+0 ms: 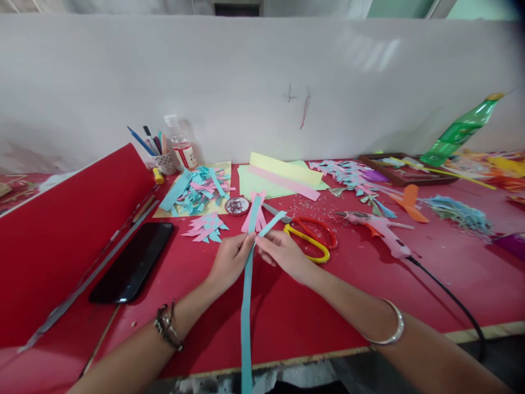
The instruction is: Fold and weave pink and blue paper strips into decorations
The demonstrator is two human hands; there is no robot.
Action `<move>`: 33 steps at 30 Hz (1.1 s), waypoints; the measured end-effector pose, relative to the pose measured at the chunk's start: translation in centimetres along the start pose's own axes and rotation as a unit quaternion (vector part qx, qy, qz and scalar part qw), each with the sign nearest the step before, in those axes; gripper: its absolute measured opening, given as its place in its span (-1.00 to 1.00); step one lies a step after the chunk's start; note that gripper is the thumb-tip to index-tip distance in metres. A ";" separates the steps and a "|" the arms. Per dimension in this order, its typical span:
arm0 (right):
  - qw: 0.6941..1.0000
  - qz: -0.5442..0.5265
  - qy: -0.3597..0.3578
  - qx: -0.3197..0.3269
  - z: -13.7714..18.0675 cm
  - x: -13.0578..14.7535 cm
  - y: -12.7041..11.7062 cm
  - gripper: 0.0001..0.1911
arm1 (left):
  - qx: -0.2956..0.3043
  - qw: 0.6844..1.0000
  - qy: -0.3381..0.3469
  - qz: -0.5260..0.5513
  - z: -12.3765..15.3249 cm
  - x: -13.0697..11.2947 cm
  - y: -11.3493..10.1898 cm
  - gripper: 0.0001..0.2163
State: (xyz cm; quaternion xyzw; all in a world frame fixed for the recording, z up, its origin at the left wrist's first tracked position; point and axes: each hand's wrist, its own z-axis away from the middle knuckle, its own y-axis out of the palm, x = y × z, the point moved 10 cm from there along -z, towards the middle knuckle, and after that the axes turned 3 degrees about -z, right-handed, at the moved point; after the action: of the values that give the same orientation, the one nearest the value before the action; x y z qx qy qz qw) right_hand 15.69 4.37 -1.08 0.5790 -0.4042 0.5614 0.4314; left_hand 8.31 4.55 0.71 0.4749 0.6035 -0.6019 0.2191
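Note:
My left hand (pixel 234 256) pinches a long blue paper strip (pixel 246 317), whose lower end hangs down past the table's front edge. My right hand (pixel 283 253) is closed on a shorter blue end (pixel 272 223) that slants up to the right from the same spot. Just beyond my fingertips lie pink paper strips (pixel 261 219), fanned out. Scissors (pixel 314 238) with one red and one yellow handle rest beside my right hand, blades partly behind the paper. Left of my hands is a small pile of pink and blue cut pieces (pixel 207 226).
A black phone (pixel 133 262) and a raised red board (pixel 74 241) are at left. Behind stand a pen cup (pixel 164 163) and a clear bottle (pixel 183 148). A pink glue gun (pixel 381 230) with a black cord lies right, below a leaning green bottle (pixel 461 131).

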 end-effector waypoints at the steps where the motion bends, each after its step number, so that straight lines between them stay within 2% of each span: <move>1: 1.000 0.006 -0.001 0.014 0.1 0.1 0.4 -0.71 | 0.003 1.000 0.001 0.001 0.0 0.0 0.1 -0.62; 3: 0.999 0.014 -0.002 0.029 0.3 0.3 0.8 -0.72 | -0.003 1.000 -0.003 0.002 0.1 0.1 0.0 -0.62; 8: 1.000 0.015 0.017 0.012 0.3 -0.2 0.4 -0.73 | -0.085 0.996 -0.033 0.013 0.2 0.7 -1.7 -0.63; 14: 0.997 -0.029 -0.002 -0.073 -0.2 -0.3 -1.7 -0.73 | 0.002 1.000 -0.008 0.013 -0.1 0.0 0.1 -0.66; 19: 1.000 0.015 -0.014 0.003 0.0 0.4 0.1 -0.70 | 0.003 1.000 0.010 0.006 0.1 -0.4 0.1 -0.64; 24: 0.999 0.016 -0.031 0.030 0.3 0.7 0.7 -0.71 | -0.022 1.000 -0.006 0.007 0.2 -0.3 -0.5 -0.64; 29: 1.000 -0.013 0.008 -0.007 0.0 -0.4 -0.3 -0.74 | -0.087 0.996 -0.026 0.016 0.3 0.3 -1.6 -0.66; 33: 0.998 -0.033 0.004 -0.053 -0.2 -0.3 -1.3 -0.74 | -0.006 1.000 -0.001 0.025 0.0 -0.1 0.0 -0.68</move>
State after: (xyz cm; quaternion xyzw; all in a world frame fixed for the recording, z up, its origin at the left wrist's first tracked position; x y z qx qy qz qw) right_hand 16.84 4.90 -1.42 0.5662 -0.4123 0.5266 0.4818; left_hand 8.39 4.48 0.78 0.4877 0.5946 -0.5933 0.2378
